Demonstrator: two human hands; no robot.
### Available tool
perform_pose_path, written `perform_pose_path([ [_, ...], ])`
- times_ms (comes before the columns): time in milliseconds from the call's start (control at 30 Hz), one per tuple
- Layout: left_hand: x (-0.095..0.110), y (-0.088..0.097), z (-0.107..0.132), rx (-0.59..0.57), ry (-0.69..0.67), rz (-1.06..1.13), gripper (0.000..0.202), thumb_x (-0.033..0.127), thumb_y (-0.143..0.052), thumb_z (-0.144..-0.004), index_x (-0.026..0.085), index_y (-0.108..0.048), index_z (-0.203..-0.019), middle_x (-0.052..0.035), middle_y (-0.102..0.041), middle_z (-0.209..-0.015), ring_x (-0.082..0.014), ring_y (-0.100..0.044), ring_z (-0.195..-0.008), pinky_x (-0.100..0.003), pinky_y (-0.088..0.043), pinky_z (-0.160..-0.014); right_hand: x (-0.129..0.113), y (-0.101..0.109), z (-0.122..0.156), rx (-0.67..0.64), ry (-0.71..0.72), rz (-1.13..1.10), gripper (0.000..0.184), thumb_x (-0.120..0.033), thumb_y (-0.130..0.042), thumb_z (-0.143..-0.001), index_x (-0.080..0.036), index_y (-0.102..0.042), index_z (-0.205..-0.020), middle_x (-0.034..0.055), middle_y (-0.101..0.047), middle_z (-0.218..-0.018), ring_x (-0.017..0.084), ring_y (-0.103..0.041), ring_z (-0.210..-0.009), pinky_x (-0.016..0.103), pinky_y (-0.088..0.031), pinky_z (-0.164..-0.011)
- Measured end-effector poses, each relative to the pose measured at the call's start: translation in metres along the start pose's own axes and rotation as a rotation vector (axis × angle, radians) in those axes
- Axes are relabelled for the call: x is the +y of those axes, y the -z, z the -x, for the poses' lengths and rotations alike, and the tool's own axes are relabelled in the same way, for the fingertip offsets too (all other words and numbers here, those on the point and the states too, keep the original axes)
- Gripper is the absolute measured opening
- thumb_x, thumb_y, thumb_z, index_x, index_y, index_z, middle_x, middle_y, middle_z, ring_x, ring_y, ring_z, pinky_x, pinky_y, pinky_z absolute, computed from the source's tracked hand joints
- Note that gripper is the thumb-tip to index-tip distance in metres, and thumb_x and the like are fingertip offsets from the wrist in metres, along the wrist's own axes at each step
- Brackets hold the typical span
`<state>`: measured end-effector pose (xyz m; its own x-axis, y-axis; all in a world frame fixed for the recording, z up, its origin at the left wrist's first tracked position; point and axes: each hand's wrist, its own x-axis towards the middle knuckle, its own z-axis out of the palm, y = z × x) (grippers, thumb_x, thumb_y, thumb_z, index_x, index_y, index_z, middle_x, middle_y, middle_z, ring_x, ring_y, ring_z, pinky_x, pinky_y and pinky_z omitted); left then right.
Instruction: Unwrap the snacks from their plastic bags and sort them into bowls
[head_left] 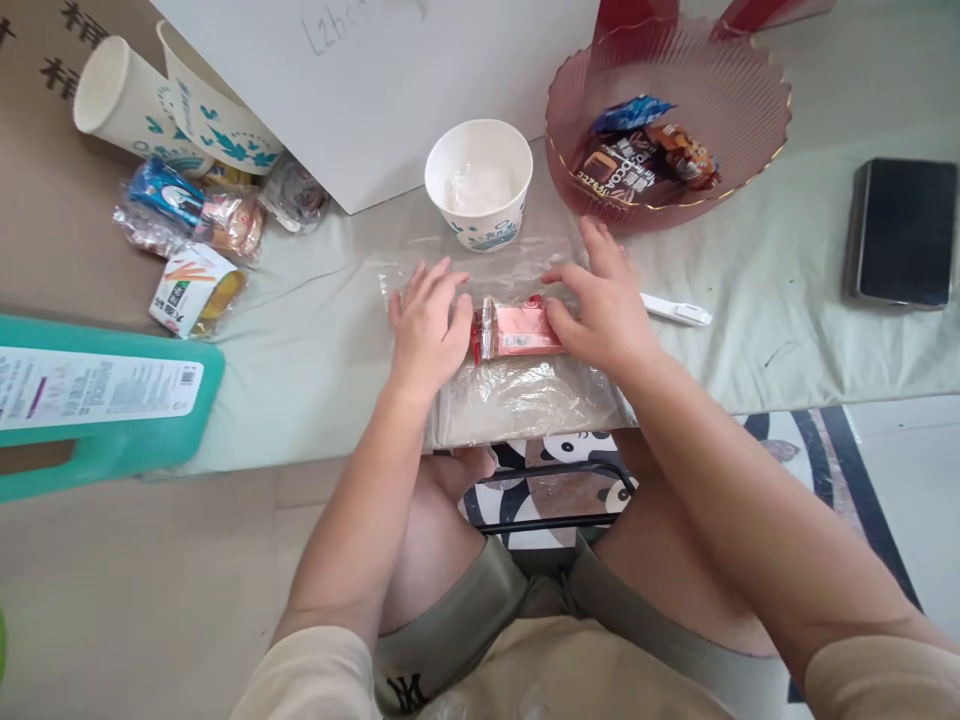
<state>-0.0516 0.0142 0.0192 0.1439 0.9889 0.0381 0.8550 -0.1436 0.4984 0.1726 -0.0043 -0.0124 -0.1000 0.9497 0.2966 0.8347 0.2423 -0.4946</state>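
A pink-and-red wrapped snack packet (pixel 528 328) lies between my two hands on a clear plastic sheet or bag (pixel 525 405). My left hand (pixel 427 335) rests on the plastic, fingers spread, its thumb near the packet's left end. Fingers apart, my right hand (pixel 606 308) is at the packet's right end, the thumb touching or just over it. Neither hand is closed around anything. Just beyond them stands a white paper cup (pixel 484 225) with something clear inside. A white plastic handle (pixel 679 310) sticks out from beside my right hand; its other end is hidden.
A pink glass bowl (pixel 750 120) with several wrapped snacks stands back right, a black phone-like device (pixel 906 232) farther right. On the left are tipped paper cups (pixel 124 100), wrapped snacks (pixel 199 285) and a green jug (pixel 202 395). A white box (pixel 420 80) stands behind.
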Motion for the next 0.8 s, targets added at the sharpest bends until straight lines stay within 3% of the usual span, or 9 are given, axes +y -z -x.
perform_pose_path([
  [67, -0.004, -0.002, 0.001, -0.031, 0.040, -0.033, 0.042, 0.031, -0.045, -0.102, 0.030, -0.067, -0.138, -0.0057, -0.050, -0.167, -0.0337, -0.033, -0.163, -0.068, -0.020, -0.132, 0.001, -0.003, -0.001, 0.030, 0.009, 0.023, 0.027, -0.029, -0.054, -0.092, -0.023, -0.072, -0.113, 0.0159, -0.045, -0.165, 0.048, -0.037, -0.155, 0.078, -0.035, -0.117],
  [233, -0.010, -0.001, 0.001, -0.056, 0.111, -0.076, 0.050, 0.034, -0.043, -0.103, 0.029, -0.061, -0.150, -0.0053, -0.040, -0.173, -0.0347, -0.025, -0.166, -0.070, -0.016, -0.132, -0.009, 0.009, -0.004, 0.170, -0.004, 0.006, 0.034, -0.030, -0.056, -0.095, -0.025, -0.070, -0.126, 0.0181, -0.060, -0.147, 0.044, -0.053, -0.140, 0.071, -0.041, -0.114],
  [300, -0.010, 0.000, 0.002, -0.079, 0.105, -0.091, 0.051, 0.034, -0.042, -0.104, 0.031, -0.059, -0.152, -0.0040, -0.039, -0.174, -0.0341, -0.023, -0.166, -0.069, -0.015, -0.133, -0.018, 0.014, -0.004, 0.108, 0.071, -0.064, 0.036, -0.033, -0.056, -0.095, -0.025, -0.068, -0.128, 0.0179, -0.064, -0.139, 0.041, -0.059, -0.132, 0.064, -0.046, -0.111],
  [367, -0.009, 0.002, 0.002, -0.101, 0.097, -0.101, 0.052, 0.035, -0.038, -0.106, 0.032, -0.057, -0.153, -0.0026, -0.039, -0.173, -0.0331, -0.023, -0.167, -0.068, -0.014, -0.133, -0.026, 0.014, -0.003, -0.043, 0.185, -0.120, 0.045, -0.039, -0.063, -0.091, -0.024, -0.065, -0.134, 0.0173, -0.064, -0.142, 0.039, -0.061, -0.130, 0.059, -0.049, -0.110],
  [500, -0.008, 0.002, 0.002, -0.120, 0.096, -0.117, 0.053, 0.036, -0.031, -0.108, 0.033, -0.057, -0.154, -0.0017, -0.040, -0.173, -0.0329, -0.025, -0.166, -0.068, -0.012, -0.133, -0.035, 0.005, 0.002, -0.267, 0.270, -0.043, 0.068, -0.035, -0.074, -0.080, -0.024, -0.057, -0.145, 0.0161, -0.065, -0.145, 0.041, -0.056, -0.138, 0.062, -0.038, -0.119],
  [633, -0.008, 0.001, 0.002, -0.115, 0.099, -0.116, 0.054, 0.040, -0.029, -0.109, 0.034, -0.057, -0.154, -0.0005, -0.039, -0.173, -0.0319, -0.025, -0.166, -0.067, -0.012, -0.134, -0.034, 0.001, 0.008, -0.270, 0.252, -0.039, 0.066, -0.028, -0.071, -0.082, -0.021, -0.057, -0.146, 0.0158, -0.073, -0.130, 0.037, -0.063, -0.126, 0.057, -0.042, -0.114],
  [800, -0.008, -0.001, 0.002, -0.088, 0.090, -0.136, 0.054, 0.042, -0.029, -0.109, 0.035, -0.053, -0.157, -0.0008, -0.041, -0.172, -0.0307, -0.026, -0.166, -0.067, -0.011, -0.134, -0.028, 0.003, 0.010, -0.220, 0.241, -0.091, 0.063, -0.035, -0.074, -0.086, -0.022, -0.057, -0.145, 0.0152, -0.074, -0.126, 0.035, -0.067, -0.115, 0.050, -0.050, -0.100],
])
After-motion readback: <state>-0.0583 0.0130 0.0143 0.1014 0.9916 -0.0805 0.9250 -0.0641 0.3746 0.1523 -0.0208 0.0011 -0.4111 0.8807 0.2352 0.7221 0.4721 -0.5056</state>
